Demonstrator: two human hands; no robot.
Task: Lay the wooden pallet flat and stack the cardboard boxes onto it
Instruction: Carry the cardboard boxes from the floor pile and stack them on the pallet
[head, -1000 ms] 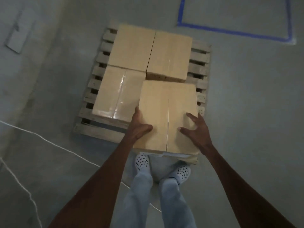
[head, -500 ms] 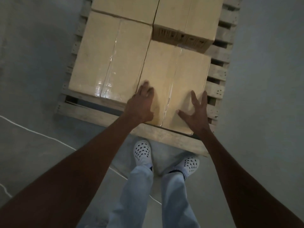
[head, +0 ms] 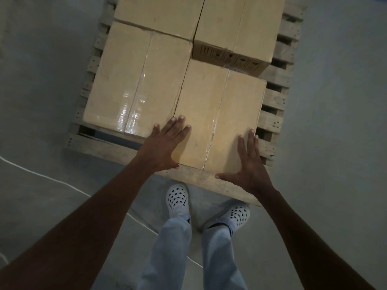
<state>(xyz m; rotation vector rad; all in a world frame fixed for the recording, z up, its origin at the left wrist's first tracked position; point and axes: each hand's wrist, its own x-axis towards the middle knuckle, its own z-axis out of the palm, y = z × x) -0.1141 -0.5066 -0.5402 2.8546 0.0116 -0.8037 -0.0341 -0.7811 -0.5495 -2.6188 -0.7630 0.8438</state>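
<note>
Seating: the near right tan cardboard box (head: pixel 217 114) on the flat slatted wooden pallet (head: pixel 104 146), which lies on the grey concrete floor (head: pixel 335 122); judged the last of four in this layer
Left hand (head: pixel 162 146): fingers straight and spread, flat on the near left corner of that box, holding nothing
Right hand (head: pixel 250 164): fingers straight and splayed against the near right edge, thumb out over the front pallet board; gripping nothing
Neighbours: near left tan box with glossy clear tape (head: pixel 134 80) touches it side by side; two far tan boxes (head: pixel 201 19) stand behind, the right one showing dark print on its side
Next move: probably a flat-palmed nudge to square the box with its neighbour, then lifting both hands away
Materials: matt cardboard, crisp edges, shiny tape seam down each lid; rough pale boards with nail dots and open gaps
Elsewhere: thin white cord (head: pixel 41 174) across the floor; white perforated clogs (head: pixel 177 198) below pale blue jeans
</note>
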